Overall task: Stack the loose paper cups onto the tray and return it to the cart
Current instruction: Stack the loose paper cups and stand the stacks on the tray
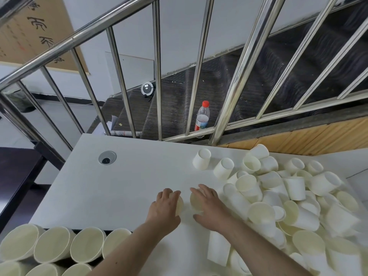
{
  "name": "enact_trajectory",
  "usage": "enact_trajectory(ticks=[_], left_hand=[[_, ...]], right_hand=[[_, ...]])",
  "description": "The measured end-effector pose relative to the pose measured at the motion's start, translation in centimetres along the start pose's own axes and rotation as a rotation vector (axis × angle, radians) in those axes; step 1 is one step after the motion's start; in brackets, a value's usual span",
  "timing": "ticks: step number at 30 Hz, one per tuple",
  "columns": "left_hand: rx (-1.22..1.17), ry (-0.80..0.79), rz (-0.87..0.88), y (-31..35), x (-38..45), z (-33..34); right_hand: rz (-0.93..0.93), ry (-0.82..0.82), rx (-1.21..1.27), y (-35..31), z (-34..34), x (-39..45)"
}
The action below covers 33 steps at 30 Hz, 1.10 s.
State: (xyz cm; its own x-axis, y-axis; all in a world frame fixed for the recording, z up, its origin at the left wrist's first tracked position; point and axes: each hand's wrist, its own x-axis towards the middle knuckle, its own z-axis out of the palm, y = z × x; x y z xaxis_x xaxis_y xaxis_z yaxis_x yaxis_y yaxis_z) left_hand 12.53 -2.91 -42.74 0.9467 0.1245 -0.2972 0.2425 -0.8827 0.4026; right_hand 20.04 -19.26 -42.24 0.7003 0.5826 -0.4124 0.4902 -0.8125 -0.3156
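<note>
Hands are each gripping one cup: left hand, right hand, rims facing, likely lining up to nest them.

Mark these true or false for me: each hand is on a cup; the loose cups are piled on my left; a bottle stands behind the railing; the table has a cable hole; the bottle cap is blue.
1. Each hand is on a cup. True: the left hand and right hand each hold a cup on its side.
2. The loose cups are piled left. False: they lie on the right.
3. A bottle stands behind the railing. True.
4. The table has a cable hole. True.
5. The cap is blue. False: it is red.
</note>
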Motion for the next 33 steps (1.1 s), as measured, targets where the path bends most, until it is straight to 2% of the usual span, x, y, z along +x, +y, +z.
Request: enact_trajectory(ticks=[7,16,27,33], left_hand=[[-0.056,0.056,0.065,0.1,-1.7,-0.4],[-0.131,0.192,0.156,0.3,-6.0,-1.0],[-0.27,0.396,0.198,-1.2,-17.6,-0.7],[-0.276,0.447,0.138,-2.6,-24.2,-1.2]], right_hand=[[0.067,0.117,0.092,-0.2,1.0,-1.2],[0.016,0.277,0.134,-2.7,1.2,-6.3],[-0.128,0.39,0.188,-8.5,2.8,-15.5],[-0.199,0.391,0.21,-11.9,4.7,-19.0]])
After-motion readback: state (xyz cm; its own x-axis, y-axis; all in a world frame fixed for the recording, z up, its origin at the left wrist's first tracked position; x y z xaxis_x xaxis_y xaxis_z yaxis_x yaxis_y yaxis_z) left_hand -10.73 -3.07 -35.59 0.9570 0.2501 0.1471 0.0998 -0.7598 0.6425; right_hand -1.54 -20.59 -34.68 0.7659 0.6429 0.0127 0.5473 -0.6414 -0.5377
